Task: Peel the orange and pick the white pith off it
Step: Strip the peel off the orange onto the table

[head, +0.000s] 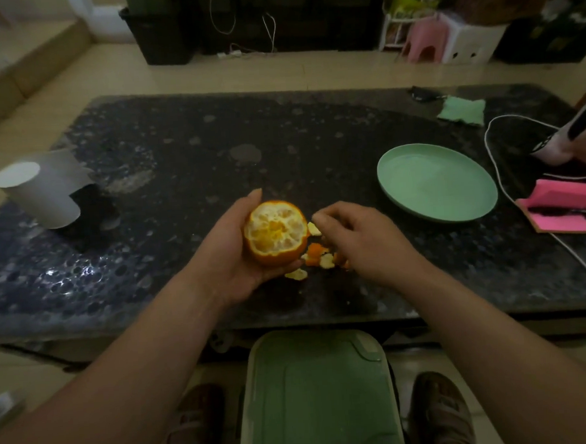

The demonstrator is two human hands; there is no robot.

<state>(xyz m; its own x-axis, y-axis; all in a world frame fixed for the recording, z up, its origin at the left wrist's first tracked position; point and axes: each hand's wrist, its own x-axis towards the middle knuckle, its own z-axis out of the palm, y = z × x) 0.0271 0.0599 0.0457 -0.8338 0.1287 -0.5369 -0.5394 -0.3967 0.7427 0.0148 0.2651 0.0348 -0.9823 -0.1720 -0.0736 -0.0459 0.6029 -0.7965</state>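
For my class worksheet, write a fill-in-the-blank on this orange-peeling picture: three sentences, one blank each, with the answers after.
1. The left hand holds a partly peeled ____.
2. The torn peel pieces lie on the table, not on the green ____.
3. The ____ hand is above those peel pieces.
Missing words: orange; plate; right (the right hand).

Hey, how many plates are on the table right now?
1. A green plate sits on the dark table, to the right of the right hand. No other plate shows.
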